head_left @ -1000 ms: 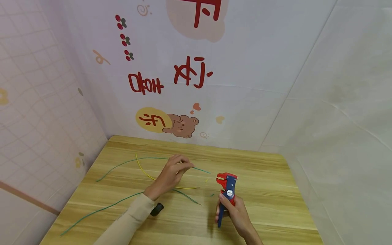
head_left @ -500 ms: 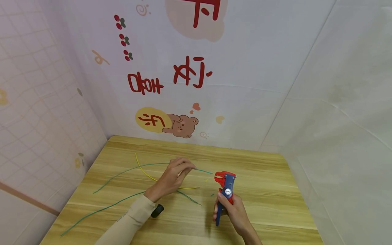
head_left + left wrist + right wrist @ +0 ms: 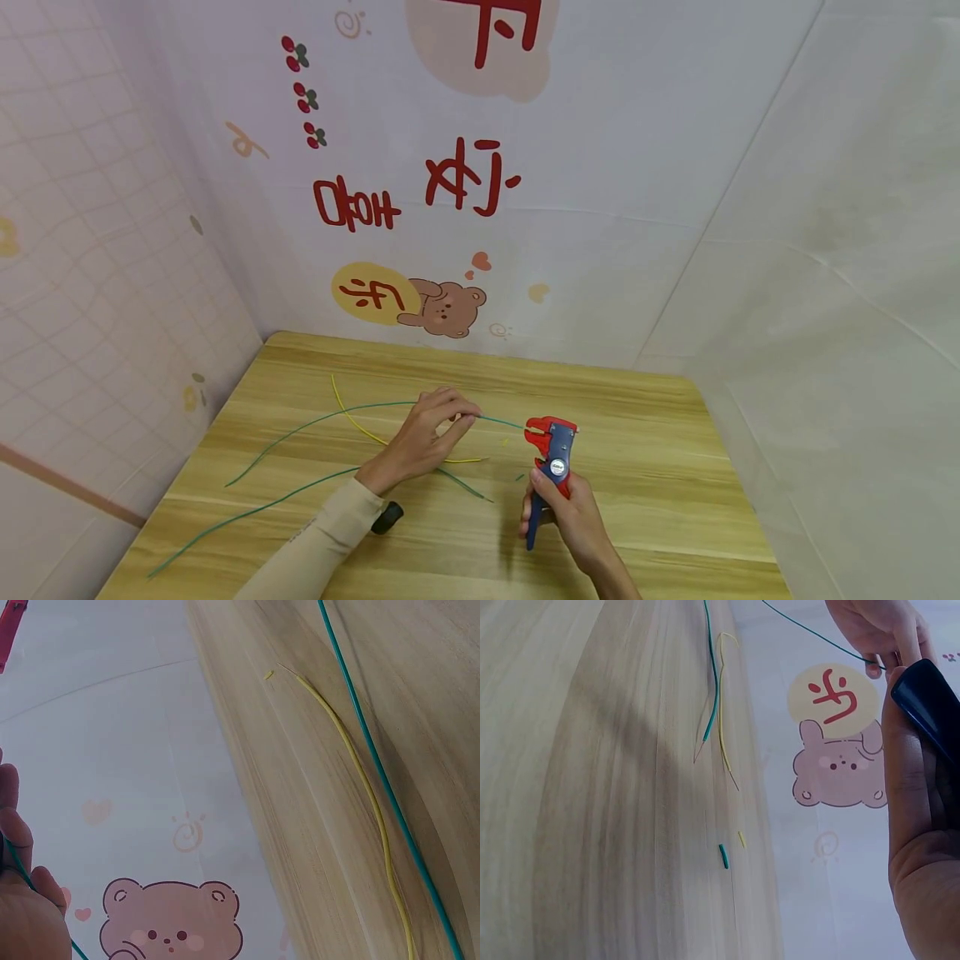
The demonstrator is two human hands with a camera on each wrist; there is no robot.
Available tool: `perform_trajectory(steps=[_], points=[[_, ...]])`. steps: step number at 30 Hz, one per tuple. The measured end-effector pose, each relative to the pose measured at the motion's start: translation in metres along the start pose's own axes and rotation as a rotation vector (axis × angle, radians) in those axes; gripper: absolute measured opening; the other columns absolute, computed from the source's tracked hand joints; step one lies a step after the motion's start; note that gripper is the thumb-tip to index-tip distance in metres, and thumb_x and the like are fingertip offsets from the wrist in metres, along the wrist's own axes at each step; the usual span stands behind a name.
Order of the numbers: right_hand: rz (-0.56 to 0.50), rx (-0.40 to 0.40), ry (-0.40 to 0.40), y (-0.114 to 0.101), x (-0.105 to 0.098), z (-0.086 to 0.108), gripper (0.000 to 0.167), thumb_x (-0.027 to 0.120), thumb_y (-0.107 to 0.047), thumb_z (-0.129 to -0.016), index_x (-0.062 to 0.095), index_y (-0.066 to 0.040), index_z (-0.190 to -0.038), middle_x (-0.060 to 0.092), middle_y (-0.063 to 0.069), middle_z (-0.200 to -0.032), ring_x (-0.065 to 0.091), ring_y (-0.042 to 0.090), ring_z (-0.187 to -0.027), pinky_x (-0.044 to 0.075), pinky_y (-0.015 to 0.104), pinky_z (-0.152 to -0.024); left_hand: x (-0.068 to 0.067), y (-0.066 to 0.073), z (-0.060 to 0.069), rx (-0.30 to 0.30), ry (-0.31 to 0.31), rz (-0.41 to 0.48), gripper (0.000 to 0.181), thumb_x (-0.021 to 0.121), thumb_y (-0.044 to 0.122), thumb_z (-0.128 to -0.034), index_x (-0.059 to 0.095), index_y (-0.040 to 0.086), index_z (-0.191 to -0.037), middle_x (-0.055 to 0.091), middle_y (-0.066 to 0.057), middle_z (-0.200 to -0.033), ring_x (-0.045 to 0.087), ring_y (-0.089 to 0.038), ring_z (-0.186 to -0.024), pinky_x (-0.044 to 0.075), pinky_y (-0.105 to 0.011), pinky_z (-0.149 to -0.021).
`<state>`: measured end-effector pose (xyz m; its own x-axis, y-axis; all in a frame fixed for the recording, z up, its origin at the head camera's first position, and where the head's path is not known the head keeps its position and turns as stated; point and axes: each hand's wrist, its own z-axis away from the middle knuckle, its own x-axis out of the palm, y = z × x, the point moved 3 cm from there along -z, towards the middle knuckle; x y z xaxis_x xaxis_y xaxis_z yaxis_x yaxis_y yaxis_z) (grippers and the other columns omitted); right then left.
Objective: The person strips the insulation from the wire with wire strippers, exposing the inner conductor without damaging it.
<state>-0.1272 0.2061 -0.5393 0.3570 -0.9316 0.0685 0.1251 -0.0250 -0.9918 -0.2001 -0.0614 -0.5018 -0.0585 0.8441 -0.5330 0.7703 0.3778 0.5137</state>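
Observation:
Between thumb and fingers, my left hand [image 3: 420,433] pinches a green wire [image 3: 502,420], whose tail curves away to the left. My right hand [image 3: 567,510] grips the handles of a red and blue wire stripper [image 3: 559,448]. The wire's right end reaches the stripper's red jaws; whether it lies between them is too small to tell. A dark handle end [image 3: 930,697] shows in the right wrist view. Below the left hand, a yellow wire [image 3: 721,727] and a second green wire [image 3: 713,697] lie on the table, both with bare metal ends.
Short green [image 3: 724,856] and yellow [image 3: 742,840] bits of insulation lie on the wooden table [image 3: 660,500]. A dark object [image 3: 387,517] shows beside the left sleeve. A printed wall [image 3: 600,250] stands behind the table, with further walls at both sides.
The stripper has shifted slightly left and away from me, and the held wire's end has moved right to its jaws. The wire's tail has slid toward me on the left.

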Motion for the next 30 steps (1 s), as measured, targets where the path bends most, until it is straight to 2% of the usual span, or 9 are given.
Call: perform_trajectory(steps=[12, 24, 30], points=[[0.008, -0.007, -0.011, 0.0002, 0.0020, -0.0003, 0.033, 0.054, -0.030, -0.122, 0.066, -0.004, -0.104, 0.076, 0.000, -0.081, 0.080, 0.015, -0.069, 0.071, 0.047, -0.071, -0.0006, 0.0013, -0.0008, -0.011, 0.018, 0.008, 0.014, 0.080, 0.007, -0.1041, 0.082, 0.020, -0.109, 0.078, 0.006, -0.100, 0.065, -0.020, -0.087, 0.038, -0.029, -0.084], [0.004, -0.003, -0.011, 0.0025, 0.0057, -0.0022, 0.032, 0.053, -0.030, -0.122, 0.066, -0.005, -0.106, 0.076, 0.002, -0.081, 0.080, 0.016, -0.069, 0.071, 0.048, -0.071, -0.0012, 0.0070, -0.0028, -0.014, 0.023, -0.013, 0.012, 0.083, 0.008, -0.1020, 0.084, 0.020, -0.106, 0.078, 0.007, -0.096, 0.066, -0.014, -0.088, 0.038, -0.030, -0.084], [0.016, -0.006, -0.014, 0.0029, 0.0088, -0.0043, 0.032, 0.052, -0.027, -0.122, 0.066, -0.004, -0.106, 0.076, 0.000, -0.081, 0.080, 0.015, -0.069, 0.071, 0.048, -0.071, -0.0007, 0.0091, -0.0031, -0.008, 0.025, -0.016, 0.011, 0.083, 0.008, -0.1015, 0.084, 0.019, -0.106, 0.078, 0.007, -0.095, 0.068, -0.016, -0.088, 0.037, -0.029, -0.083]])
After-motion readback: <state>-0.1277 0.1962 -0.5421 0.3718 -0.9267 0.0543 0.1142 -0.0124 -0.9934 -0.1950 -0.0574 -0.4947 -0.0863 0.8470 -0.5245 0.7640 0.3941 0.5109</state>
